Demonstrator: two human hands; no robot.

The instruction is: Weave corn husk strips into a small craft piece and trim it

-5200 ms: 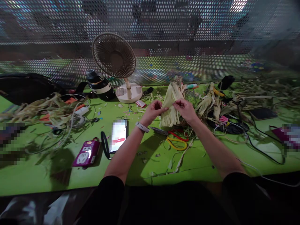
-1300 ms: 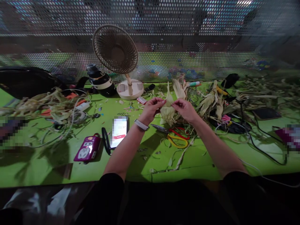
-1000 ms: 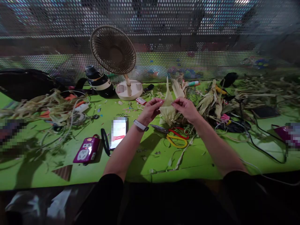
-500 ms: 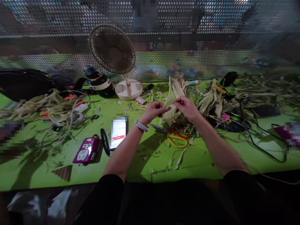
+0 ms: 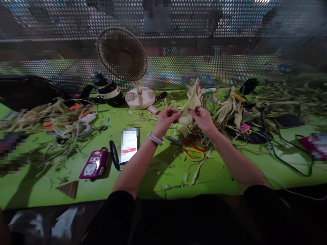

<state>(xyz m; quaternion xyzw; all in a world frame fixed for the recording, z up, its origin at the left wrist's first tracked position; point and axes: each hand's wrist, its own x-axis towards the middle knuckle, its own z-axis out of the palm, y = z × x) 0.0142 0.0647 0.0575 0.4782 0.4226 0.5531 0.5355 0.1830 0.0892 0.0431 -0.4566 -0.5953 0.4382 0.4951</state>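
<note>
worktop (image 5: 219, 170): green, strewn with husk scraps | fan (image 5: 122, 54): stands behind-left of corn husk | corn husk (image 5: 189, 105): held above worktop, tip up | left hand (image 5: 167, 117): fingers pinched on husk's left edge | right hand (image 5: 203, 117): pinched on its right edge | scissors (image 5: 190, 151): lie just below husk

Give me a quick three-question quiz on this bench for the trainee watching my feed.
1. True or false: both hands pinch the corn husk.
2. Which wrist wears the pale band: A left, B right?
3. What lies on the green table just below the hands, nearer the person?

Key
1. True: the left hand and the right hand grip it from either side.
2. A.
3. The scissors with red and yellow handles.
</note>
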